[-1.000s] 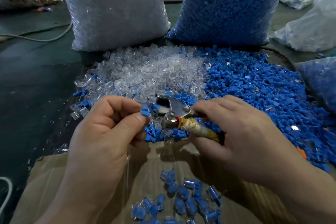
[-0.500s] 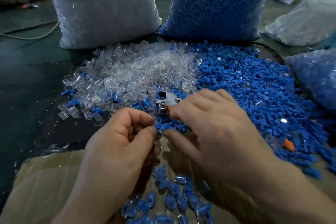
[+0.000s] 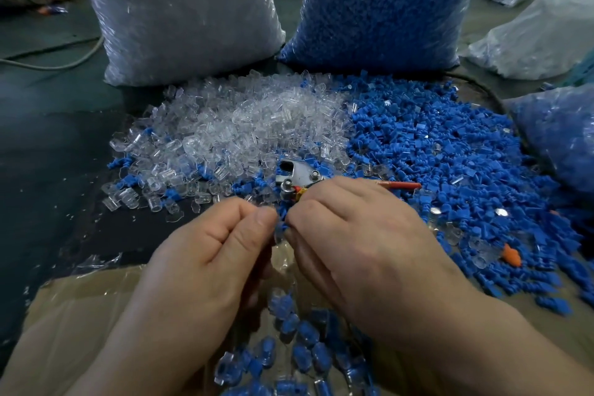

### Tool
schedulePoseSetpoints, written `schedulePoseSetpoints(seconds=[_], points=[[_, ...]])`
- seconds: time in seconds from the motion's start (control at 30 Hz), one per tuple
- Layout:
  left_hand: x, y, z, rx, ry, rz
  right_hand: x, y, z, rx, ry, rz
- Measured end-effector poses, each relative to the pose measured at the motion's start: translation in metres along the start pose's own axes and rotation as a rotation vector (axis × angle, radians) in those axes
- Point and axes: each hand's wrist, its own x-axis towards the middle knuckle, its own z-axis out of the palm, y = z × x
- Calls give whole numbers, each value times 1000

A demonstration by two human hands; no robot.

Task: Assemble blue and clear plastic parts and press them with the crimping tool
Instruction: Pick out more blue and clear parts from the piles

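Observation:
My left hand [image 3: 205,254] and my right hand [image 3: 353,235] meet fingertip to fingertip over a small blue part [image 3: 281,229], which is pinched between them. A clear piece shows just below it. The crimping tool [image 3: 297,177] lies right behind my right hand; its metal head rests on the parts and one yellow-wrapped handle runs under my curled right fingers. Its red handle [image 3: 398,185] sticks out to the right. A clear parts pile [image 3: 244,125] lies at centre left and a blue parts pile [image 3: 450,157] at the right.
Several assembled blue-and-clear pieces [image 3: 299,341] lie on brown cardboard [image 3: 70,325] under my wrists. Behind the piles stand a big bag of clear parts [image 3: 180,10] and a big bag of blue parts [image 3: 385,3]. More bags sit at the right. An orange piece [image 3: 511,255] lies among the blue.
My left hand carried its blue part down from beside the tool's head to the right hand's fingertips. My right hand turned palm down over the tool, whose head now rests on the parts.

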Motion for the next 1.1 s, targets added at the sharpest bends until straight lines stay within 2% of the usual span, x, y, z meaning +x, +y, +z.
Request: schedulePoseSetpoints(seconds=[0.07,0.1,0.2,0.23,0.3,0.37,0.47,0.53,0.6,0.63,0.73,0.8,0.9,1.1], points=[[1,-2,-3,-65,-40,11,-1,-4,-2,129,-75,104],[1,-4,-3,-66,-61,60,-2,-6,-4,286,-130,220],[-5,-3,-4,7,-135,255,-3,-5,-11,1102,-300,635],[-6,-1,-6,42,-142,283,-3,-3,-15,1205,-360,692],[-5,-1,-12,166,-101,286,-3,4,-16,1061,-404,684],[1,-3,-20,348,-63,261,-3,8,-14,710,-319,596],[5,-4,-22,530,-162,235,-5,10,-8,297,-262,462],[4,-1,-18,639,-270,250,-5,7,-3,143,-270,404],[3,0,-15,677,-311,263,-6,6,3,64,-284,348],[3,0,-15,680,-282,263,-6,5,5,43,-286,335],[7,-5,-17,723,-29,232,-5,5,11,-38,-261,309],[13,-10,-17,826,79,174,0,5,17,-104,-254,291],[17,-16,-10,1008,15,183,8,5,27,-162,-288,275],[18,-14,3,879,-8,232,11,10,33,-133,-281,247]])
